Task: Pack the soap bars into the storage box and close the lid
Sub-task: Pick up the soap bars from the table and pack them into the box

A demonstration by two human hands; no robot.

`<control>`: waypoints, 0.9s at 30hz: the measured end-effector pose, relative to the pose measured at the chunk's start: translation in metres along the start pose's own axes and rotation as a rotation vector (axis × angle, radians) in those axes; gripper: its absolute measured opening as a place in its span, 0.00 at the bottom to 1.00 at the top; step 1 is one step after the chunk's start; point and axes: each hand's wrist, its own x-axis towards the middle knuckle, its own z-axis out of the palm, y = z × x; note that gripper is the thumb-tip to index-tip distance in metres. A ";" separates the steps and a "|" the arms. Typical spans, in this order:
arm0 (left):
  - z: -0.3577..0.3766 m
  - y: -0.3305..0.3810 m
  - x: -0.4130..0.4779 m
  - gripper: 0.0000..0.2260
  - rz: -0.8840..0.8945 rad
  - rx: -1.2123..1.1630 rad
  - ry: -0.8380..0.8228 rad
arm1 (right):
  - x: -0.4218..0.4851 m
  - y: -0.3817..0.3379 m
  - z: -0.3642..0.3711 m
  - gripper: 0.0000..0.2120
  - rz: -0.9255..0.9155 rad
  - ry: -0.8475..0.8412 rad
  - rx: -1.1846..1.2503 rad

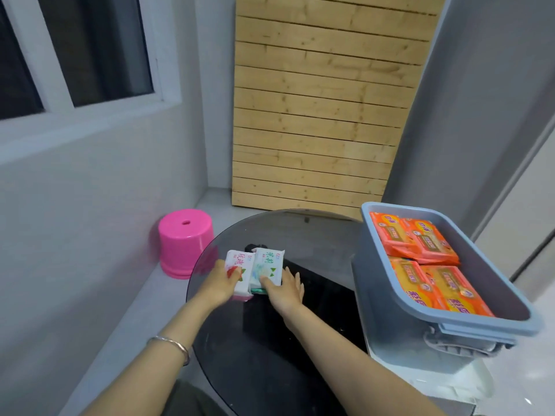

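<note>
Two white-wrapped soap bars lie side by side on the round glass table (315, 232): one with a red print (237, 265) and one with a green print (268, 264). My left hand (220, 285) grips the red-print bar, thumb on top. My right hand (283, 288) holds the green-print bar, thumb on its wrapper, fingers stretched along its right side. More bars seem to lie under these two. At the right stands the blue-grey storage box (444, 321), open, with several orange soap packs (426, 259) inside. Its lid is not clearly in view.
A pink plastic stool (183, 241) stands on the floor left of the table. A wooden slatted panel (324, 100) leans against the back wall. The box rests on a white surface (468, 382) at the table's right edge.
</note>
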 end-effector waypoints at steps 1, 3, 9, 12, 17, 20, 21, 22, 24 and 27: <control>0.002 0.001 -0.002 0.14 0.023 -0.025 0.027 | 0.000 0.002 0.002 0.27 -0.011 0.035 0.075; 0.006 0.001 -0.007 0.12 0.046 -0.044 0.087 | -0.001 0.005 0.001 0.22 -0.015 0.075 0.305; 0.012 0.025 -0.022 0.14 0.068 -0.369 0.153 | -0.014 0.007 -0.024 0.18 0.026 0.124 0.844; 0.003 0.047 -0.025 0.16 0.091 -0.507 0.135 | -0.024 -0.003 -0.048 0.19 -0.031 0.082 0.904; -0.027 0.114 -0.031 0.14 0.248 -0.642 0.129 | -0.043 -0.036 -0.106 0.24 -0.212 0.027 0.924; -0.036 0.157 -0.035 0.12 0.313 -0.684 0.087 | -0.054 -0.047 -0.156 0.23 -0.270 0.022 0.864; -0.035 0.169 -0.037 0.12 0.324 -0.696 0.065 | -0.057 -0.046 -0.174 0.22 -0.279 0.012 0.837; -0.030 0.182 -0.039 0.13 0.335 -0.704 0.039 | -0.060 -0.042 -0.194 0.21 -0.284 0.006 0.802; -0.014 0.203 -0.046 0.16 0.342 -0.689 -0.026 | -0.063 -0.030 -0.230 0.19 -0.269 -0.003 0.735; 0.015 0.221 -0.055 0.18 0.333 -0.583 -0.112 | -0.062 -0.003 -0.281 0.19 -0.204 -0.029 0.653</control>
